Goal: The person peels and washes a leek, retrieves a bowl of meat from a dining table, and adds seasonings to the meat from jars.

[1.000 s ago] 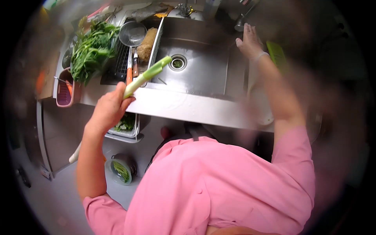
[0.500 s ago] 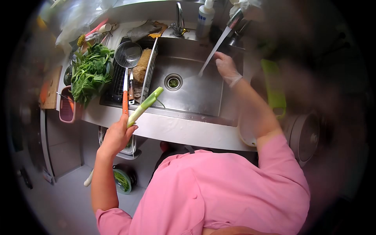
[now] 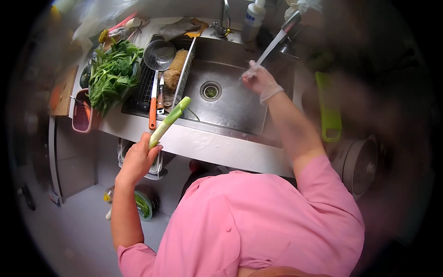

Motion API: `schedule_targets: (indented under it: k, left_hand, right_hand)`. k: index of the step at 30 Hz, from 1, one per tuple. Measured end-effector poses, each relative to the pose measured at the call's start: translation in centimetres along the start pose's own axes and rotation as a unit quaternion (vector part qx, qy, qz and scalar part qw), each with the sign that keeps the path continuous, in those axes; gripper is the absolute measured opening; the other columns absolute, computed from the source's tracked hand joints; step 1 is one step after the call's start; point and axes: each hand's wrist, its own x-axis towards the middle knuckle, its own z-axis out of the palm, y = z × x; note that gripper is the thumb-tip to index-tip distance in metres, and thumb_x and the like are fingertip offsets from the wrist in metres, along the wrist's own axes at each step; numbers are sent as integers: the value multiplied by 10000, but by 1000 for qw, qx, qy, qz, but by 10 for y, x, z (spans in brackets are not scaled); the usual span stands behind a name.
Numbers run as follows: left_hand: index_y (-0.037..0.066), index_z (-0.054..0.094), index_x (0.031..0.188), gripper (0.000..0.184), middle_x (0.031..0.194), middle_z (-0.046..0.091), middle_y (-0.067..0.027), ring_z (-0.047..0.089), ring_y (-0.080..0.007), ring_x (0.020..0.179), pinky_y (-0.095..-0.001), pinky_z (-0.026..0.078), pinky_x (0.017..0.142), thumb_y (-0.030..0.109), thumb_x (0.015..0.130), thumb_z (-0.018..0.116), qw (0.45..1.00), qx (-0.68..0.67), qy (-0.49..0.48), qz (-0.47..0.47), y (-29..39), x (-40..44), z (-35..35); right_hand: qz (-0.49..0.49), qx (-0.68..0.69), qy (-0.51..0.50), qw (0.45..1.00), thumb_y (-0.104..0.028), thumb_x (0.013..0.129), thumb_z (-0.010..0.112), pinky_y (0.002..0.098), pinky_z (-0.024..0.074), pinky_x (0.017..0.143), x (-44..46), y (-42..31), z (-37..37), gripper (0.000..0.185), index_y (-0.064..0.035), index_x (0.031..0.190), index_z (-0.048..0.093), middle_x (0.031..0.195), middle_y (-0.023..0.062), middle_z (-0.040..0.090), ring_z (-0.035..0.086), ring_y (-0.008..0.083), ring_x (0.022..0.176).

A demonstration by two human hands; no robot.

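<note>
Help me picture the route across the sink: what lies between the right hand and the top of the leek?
The drain, in the floor of the sink, lies between the right hand and the leek, as the head view shows.

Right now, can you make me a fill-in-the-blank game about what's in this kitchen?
The left hand holds a long stalk that is white and ____.
A stream of ____ runs onto the right hand.
The round drain is in the bottom of the ____.
The person's shirt is ____.

Missing words: green; water; sink; pink.
</note>
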Motion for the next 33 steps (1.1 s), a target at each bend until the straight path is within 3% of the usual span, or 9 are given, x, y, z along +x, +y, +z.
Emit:
schedule_targets:
  k: [11,18,20,21,23,24,26,30,33]
  left_hand:
    - [17,381,914,312,738,591,-235,566,-441,732,-490,421,645,239,898,599,999,-37,22,-14,0,-16,1]
    - [21,369,907,305,708,569,-221,556,-424,683,-469,416,616,221,897,600,997,-54,36,-34,-7,-27,9]
    - [24,368,904,304,704,564,-218,554,-421,676,-464,415,611,218,895,602,997,-57,44,-32,-13,-31,10]
    - [29,370,903,298,703,562,-217,551,-421,675,-461,416,610,215,895,602,996,-68,47,-37,-15,-35,11]
    - [33,378,901,287,703,556,-213,542,-422,679,-451,415,607,212,896,601,994,-79,61,-50,-21,-44,13]
    - [33,383,899,282,704,552,-211,537,-424,685,-444,413,606,212,897,600,993,-80,70,-61,-24,-49,14]
    - [27,404,908,276,721,560,-211,537,-427,706,-443,416,620,216,892,604,985,-103,99,-99,-34,-71,18]
    - [34,432,951,303,799,612,-218,578,-432,777,-469,438,657,264,882,618,966,-84,174,-172,-65,-112,53]
    - [28,406,946,332,773,604,-228,579,-443,763,-470,434,636,305,902,585,941,-156,225,-197,-61,-143,67]
  right_hand:
    - [52,129,-117,983,-51,881,562,183,261,382,37,0,-14,157,-70,796,430,631,-22,383,390,48,489]
    - [-24,-51,120,991,-527,920,484,228,296,383,29,1,0,422,-143,746,504,551,-22,437,346,105,400]
    - [3,-130,20,991,-654,888,368,277,384,455,44,-5,-35,576,-126,767,563,643,-1,557,497,129,520]
    - [27,-162,6,986,-727,843,310,369,458,732,40,-14,-40,684,-113,823,610,733,-10,621,593,138,739]
    - [-57,-222,190,955,-619,807,519,479,185,1062,18,-33,-24,569,-93,982,647,1002,59,640,572,184,1017]
    - [-128,-211,166,955,-481,813,594,417,278,1024,29,-41,-44,464,-76,1034,644,1037,74,632,565,200,1029]
    - [-275,-324,200,883,-265,770,602,326,399,580,20,-86,-67,203,-70,719,619,671,2,530,481,125,648]
    - [-388,-501,173,754,-264,859,558,313,382,782,72,-130,-128,267,-15,954,586,921,53,555,489,148,887]
    - [-352,-524,40,774,-262,926,525,304,369,934,83,-108,-115,355,26,1131,562,1109,90,574,494,165,1066]
